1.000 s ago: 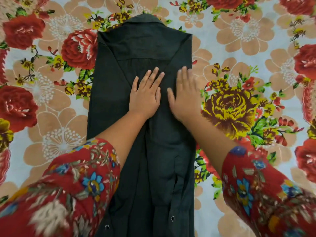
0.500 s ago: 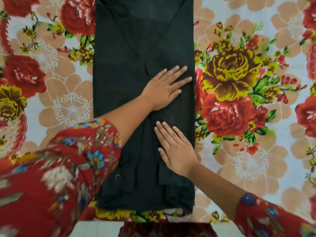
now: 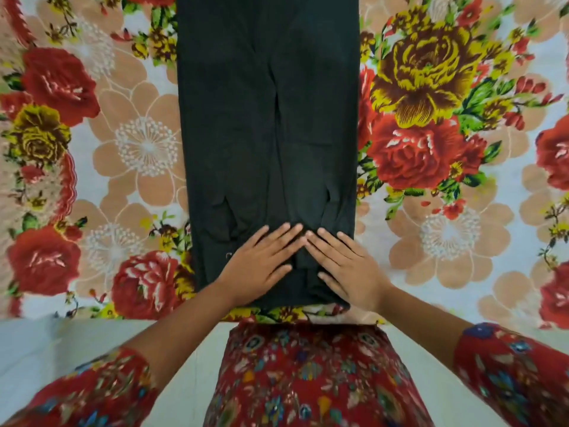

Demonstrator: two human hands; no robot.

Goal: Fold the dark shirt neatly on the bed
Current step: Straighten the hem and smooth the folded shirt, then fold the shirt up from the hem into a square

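- Head view: the dark shirt (image 3: 268, 124) lies as one long narrow strip on the bed's floral sheet (image 3: 431, 211), its sides folded in, its lower hem near the bed edge just in front of me
- My left hand (image 3: 261, 266) lies flat on the shirt's lower end, fingers (image 3: 286, 234) straight and slightly apart, pinching nothing
- My right hand (image 3: 348, 266) lies flat beside it, fingers (image 3: 326, 238) likewise apart
- The fingertips of both hands meet over the centre fold
- Small wrinkles gather just above my hands
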